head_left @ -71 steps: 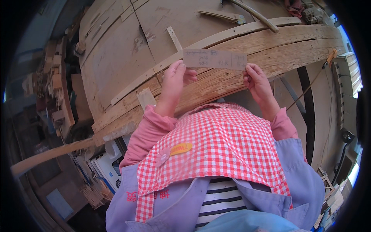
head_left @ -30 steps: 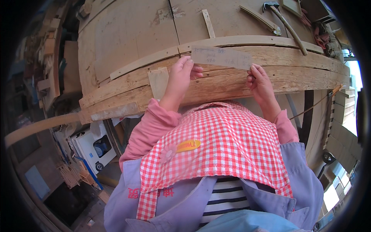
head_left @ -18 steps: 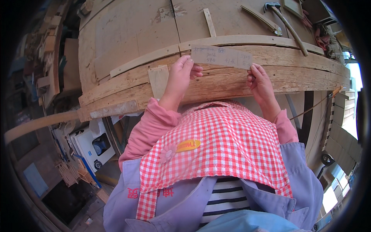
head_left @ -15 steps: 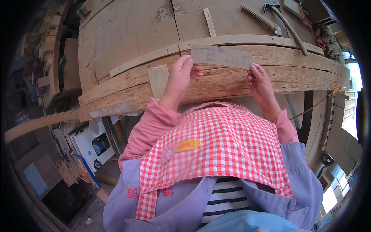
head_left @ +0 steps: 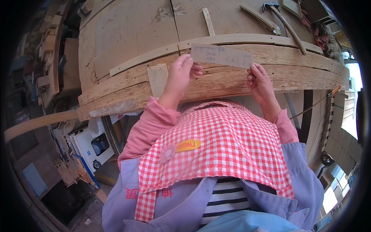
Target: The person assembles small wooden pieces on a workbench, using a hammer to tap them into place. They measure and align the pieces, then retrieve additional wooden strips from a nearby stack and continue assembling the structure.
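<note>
1. Strip (head_left: pixel 222 56), flat, grey-brown, hand-marked (material uncertain): spanning the gap between left hand (head_left: pixel 181 71) and right hand (head_left: pixel 261 79), over the near side of the worktop (head_left: pixel 150 33); how far it is clearing the surface, cannot tell.
2. Long axis: running left to right, roughly along the worktop's front timber (head_left: pixel 228 83), the right end dipping slightly.
3. Left hand: pinching the left end between thumb and forefinger, other fingers curling loosely.
4. Right hand: pinching the right end near its lower corner, remaining fingers folding toward the palm.
5. Nearness: neither hand lying closer, each touching its own end; the strip is lying forward of both palms, away from the checked apron (head_left: pixel 228 143).
6. Hammer (head_left: pixel 288 28) and narrow slat (head_left: pixel 208 22): resting beyond the strip (hammer farther right), both hands staying off them.
</note>
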Demonstrator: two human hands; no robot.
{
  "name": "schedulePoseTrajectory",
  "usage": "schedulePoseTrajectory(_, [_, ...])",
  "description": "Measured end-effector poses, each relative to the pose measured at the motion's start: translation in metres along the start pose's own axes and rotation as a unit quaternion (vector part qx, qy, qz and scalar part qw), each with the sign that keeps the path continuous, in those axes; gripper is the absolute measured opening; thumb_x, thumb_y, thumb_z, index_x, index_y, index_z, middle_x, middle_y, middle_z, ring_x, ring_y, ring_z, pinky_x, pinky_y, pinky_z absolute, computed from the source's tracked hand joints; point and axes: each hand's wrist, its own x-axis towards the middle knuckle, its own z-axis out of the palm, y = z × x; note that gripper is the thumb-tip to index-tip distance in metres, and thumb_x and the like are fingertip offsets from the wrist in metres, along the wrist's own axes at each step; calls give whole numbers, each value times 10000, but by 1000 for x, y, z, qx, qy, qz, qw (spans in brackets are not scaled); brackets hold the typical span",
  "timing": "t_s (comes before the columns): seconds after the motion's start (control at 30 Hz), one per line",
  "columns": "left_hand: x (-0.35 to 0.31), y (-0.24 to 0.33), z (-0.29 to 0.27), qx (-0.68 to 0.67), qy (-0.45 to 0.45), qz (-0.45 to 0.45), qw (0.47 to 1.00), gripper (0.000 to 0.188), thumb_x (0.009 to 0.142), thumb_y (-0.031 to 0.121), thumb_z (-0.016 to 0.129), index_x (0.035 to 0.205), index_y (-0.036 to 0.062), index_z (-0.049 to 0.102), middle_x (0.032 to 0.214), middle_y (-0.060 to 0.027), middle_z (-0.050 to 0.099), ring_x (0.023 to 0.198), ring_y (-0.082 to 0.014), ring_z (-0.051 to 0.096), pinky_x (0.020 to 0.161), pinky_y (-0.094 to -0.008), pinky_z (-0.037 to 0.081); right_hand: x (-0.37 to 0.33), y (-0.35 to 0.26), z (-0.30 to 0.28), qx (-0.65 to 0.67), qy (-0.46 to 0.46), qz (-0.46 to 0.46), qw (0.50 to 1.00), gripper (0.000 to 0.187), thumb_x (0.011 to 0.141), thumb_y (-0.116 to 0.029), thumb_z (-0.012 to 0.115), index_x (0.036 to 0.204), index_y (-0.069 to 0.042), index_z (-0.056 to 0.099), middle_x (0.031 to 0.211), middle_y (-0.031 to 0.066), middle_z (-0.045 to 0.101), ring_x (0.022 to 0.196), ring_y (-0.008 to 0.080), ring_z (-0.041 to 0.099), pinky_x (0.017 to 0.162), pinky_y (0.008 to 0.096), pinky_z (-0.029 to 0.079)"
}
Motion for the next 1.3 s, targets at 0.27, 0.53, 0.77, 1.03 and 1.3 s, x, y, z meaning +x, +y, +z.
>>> schedulePoseTrajectory(0.27, [1, 0, 1, -3, 7, 6, 1000, 244, 993, 228, 425, 1084, 50, 566, 854, -54, 667, 721, -123, 630, 657, -254, 452, 0, -2, 0, 3, -6, 1, 1000, 147, 962, -178, 540, 1081, -92, 551, 846, -18, 562, 656, 45, 510, 547, 186, 424])
schedulePoseTrajectory(0.53, [0, -1, 1, 4, 9, -3, 1000, 237, 994, 238, 437, 1082, 59, 565, 869, -56, 672, 752, -134, 637, 684, -256, 460, 1, 0, 0, -6, -5, 0, 1000, 159, 956, -192, 553, 1077, -89, 556, 832, -34, 563, 649, 29, 500, 550, 174, 418])
schedulePoseTrajectory(0.77, [0, -4, 1, -5, 17, -4, 1000, 255, 989, 215, 418, 1104, 39, 563, 842, -48, 666, 704, -110, 619, 648, -248, 435, 1, 1, -1, -8, 1, 11, 1000, 135, 961, -183, 542, 1063, -95, 556, 845, -20, 562, 650, 38, 503, 545, 183, 420])
schedulePoseTrajectory(1.03, [-1, -10, -3, -7, 12, -4, 1000, 239, 994, 246, 438, 1083, 64, 566, 864, -60, 675, 738, -139, 640, 668, -259, 459, 0, 3, 1, -21, 6, 12, 1000, 125, 962, -182, 540, 1053, -98, 557, 845, -24, 561, 651, 35, 502, 546, 179, 422])
schedulePoseTrajectory(1.3, [-3, -12, -5, -10, 22, -5, 1000, 243, 993, 244, 439, 1096, 61, 562, 872, -64, 678, 745, -143, 643, 676, -264, 460, -1, 4, 1, -24, 0, 15, 1000, 121, 962, -181, 539, 1051, -101, 557, 844, -28, 563, 654, 29, 503, 556, 174, 428])
